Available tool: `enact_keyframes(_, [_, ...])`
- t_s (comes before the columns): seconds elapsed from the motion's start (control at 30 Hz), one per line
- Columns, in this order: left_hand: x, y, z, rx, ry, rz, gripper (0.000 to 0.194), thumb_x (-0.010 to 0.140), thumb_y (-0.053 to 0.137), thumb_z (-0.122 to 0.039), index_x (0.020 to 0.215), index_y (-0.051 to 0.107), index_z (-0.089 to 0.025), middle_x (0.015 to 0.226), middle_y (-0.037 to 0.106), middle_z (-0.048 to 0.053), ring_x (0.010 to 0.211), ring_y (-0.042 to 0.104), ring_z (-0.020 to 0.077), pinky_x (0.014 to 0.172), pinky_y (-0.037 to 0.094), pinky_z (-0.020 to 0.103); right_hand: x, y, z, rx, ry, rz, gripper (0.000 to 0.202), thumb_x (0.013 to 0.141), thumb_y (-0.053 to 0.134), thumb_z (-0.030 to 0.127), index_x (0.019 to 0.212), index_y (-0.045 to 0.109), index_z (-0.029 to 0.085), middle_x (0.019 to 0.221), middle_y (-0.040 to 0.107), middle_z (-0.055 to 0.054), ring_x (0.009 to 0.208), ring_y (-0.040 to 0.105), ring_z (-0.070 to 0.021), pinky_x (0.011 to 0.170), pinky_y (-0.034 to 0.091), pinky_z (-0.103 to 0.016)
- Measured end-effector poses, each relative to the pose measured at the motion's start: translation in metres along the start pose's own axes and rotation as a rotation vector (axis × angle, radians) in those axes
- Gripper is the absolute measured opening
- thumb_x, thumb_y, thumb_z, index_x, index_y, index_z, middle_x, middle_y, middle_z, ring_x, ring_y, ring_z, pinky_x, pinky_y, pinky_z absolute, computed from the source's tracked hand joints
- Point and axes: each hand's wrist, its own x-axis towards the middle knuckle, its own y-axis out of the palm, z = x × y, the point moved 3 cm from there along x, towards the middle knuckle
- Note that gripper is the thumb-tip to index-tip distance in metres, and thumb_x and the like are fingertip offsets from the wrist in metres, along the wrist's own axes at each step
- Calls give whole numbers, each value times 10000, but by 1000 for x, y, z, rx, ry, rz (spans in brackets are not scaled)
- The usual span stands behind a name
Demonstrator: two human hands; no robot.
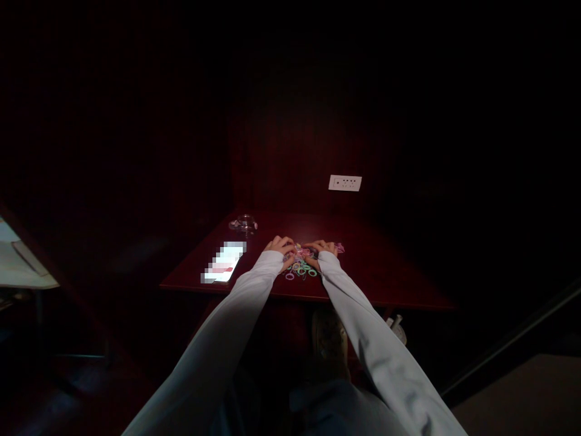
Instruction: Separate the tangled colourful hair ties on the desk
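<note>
Bands (pixel 297 266) lie on the table (pixel 363 266) between my left hand (pixel 280 246), at their ten o'clock, and right hand (pixel 324 248), at two; fingers curled, grip I cannot tell. Phone (pixel 226 264): nine o'clock.

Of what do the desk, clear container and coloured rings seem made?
Desk: perhaps varnished wood or laminate, dark red, softly shiny.
Container: glass or plastic, see-through, glinting.
Rings: possibly elastic fabric or rubber, small pastel loops; finish unclear.
</note>
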Motion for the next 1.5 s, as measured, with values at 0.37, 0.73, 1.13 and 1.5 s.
enact_keyframes(0.37, [1,-2,-2,2,-14,5,106,928,645,-201,966,739,-231,1231,694,36,1109,549,233,987,491,385,0,0,1,29,34,0,111,802,780,322,906,820,313,1065,715,-42,1051,485,-284,988,355,-463])
enact_keyframes(0.73, [1,-5,-6,9,-39,28,142,947,611,-184,1016,723,-235,1230,710,25,1124,560,243,1003,478,382,-2,-7,8,62,37,12,96,796,755,232,874,794,273,1021,728,-38,1067,510,-269,993,357,-412])
enact_keyframes(1.13, [3,-2,-2,19,-78,9,123,1019,573,-277,1092,667,-242,1232,697,38,1128,558,245,977,462,359,4,-5,3,307,-20,-42,116,816,787,382,842,775,270,875,727,-50,1037,558,-274,955,434,-395])
enact_keyframes(1.5, [5,10,7,72,-89,-59,202,1052,480,-216,1134,662,-248,1305,691,36,1129,573,242,956,477,358,9,14,-2,560,34,24,238,755,801,480,796,754,250,808,748,-39,897,643,-241,925,492,-401])
